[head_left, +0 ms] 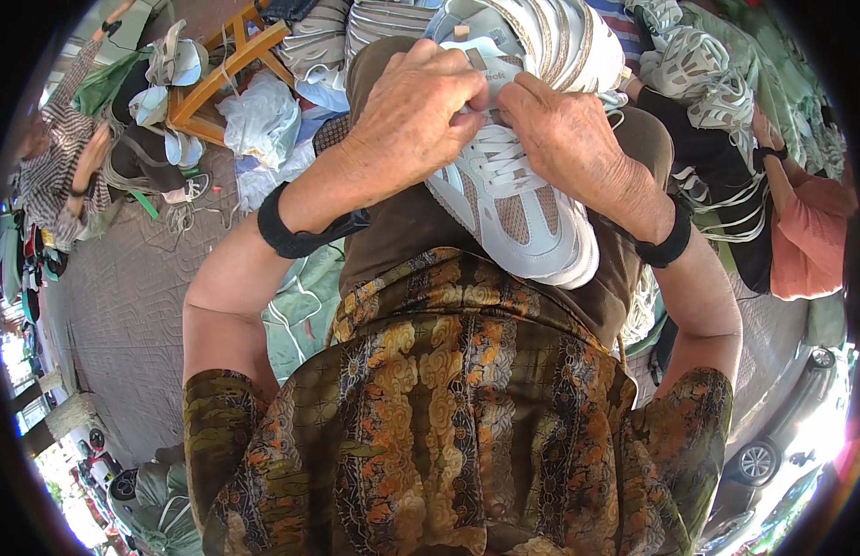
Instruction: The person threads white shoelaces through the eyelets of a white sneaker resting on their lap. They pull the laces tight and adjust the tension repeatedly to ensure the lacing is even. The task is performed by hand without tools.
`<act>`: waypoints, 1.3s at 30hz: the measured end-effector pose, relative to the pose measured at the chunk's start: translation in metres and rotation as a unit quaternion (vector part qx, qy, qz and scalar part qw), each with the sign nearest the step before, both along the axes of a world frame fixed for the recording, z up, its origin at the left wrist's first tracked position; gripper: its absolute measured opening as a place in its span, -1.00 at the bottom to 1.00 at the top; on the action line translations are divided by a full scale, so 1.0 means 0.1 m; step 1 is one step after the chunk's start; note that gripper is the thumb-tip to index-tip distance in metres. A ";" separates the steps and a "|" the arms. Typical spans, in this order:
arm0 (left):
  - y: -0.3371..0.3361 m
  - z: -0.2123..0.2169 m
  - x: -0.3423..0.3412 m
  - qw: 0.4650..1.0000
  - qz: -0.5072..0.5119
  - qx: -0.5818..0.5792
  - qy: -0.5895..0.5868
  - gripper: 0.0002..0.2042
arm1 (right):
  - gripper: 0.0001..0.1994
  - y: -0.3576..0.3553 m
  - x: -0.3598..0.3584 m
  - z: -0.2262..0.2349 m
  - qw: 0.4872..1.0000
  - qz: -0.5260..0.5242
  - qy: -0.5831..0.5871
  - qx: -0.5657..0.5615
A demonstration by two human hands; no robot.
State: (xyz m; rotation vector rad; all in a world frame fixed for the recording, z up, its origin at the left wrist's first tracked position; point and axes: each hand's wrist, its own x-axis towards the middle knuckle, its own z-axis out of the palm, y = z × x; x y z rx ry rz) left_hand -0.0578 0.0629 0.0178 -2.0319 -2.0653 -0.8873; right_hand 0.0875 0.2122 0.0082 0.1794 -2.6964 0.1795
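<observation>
L hand (416,107), R hand (569,130), grips pinching prob. flat laces (506,162), round-toed grey sneaker (534,252), tan mesh (514,221)

shoe (544,248): smooth, semi-gloss | mesh panels (512,222): coarse, matt | laces (504,165): matt woven cloth | stool (235,71): smooth wood, slight gloss | bag (263,116): thin crinkled plastic, shiny | shirt (448,417): smooth cloth, soft sheen | trousers (393,218): matt cloth | paving (124,296): rough, matt
</observation>
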 end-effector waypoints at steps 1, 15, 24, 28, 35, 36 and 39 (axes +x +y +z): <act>0.01 0.02 0.01 1.000 -0.004 -0.004 0.008 -0.90 | -0.83 -0.01 0.01 0.00 1.000 -0.001 0.005 0.001; 0.00 0.24 0.00 0.994 -0.052 -0.041 0.083 -0.89 | -0.85 0.30 0.14 0.34 0.870 0.004 -0.141 -0.473; -1.29 0.37 -0.42 0.982 0.157 -0.092 -0.049 -0.90 | -0.80 0.66 0.36 0.76 0.840 0.021 -0.113 -0.530; -2.05 -0.05 -0.64 0.968 0.235 -0.084 -0.041 -0.94 | -0.78 0.49 0.17 0.77 0.857 0.045 -0.123 -0.498; -3.44 -0.84 -0.87 0.879 0.447 -0.117 -0.116 -0.92 | -0.78 0.08 -0.38 0.81 0.875 0.095 -0.212 -0.425; -3.51 -0.91 -0.80 0.883 0.437 -0.092 -0.146 -0.91 | -0.78 0.02 -0.43 0.78 0.882 0.095 -0.212 -0.410; -3.64 -1.12 -0.69 0.888 0.417 -0.050 -0.187 -0.90 | -0.79 -0.07 -0.51 0.67 0.916 0.070 -0.207 -0.337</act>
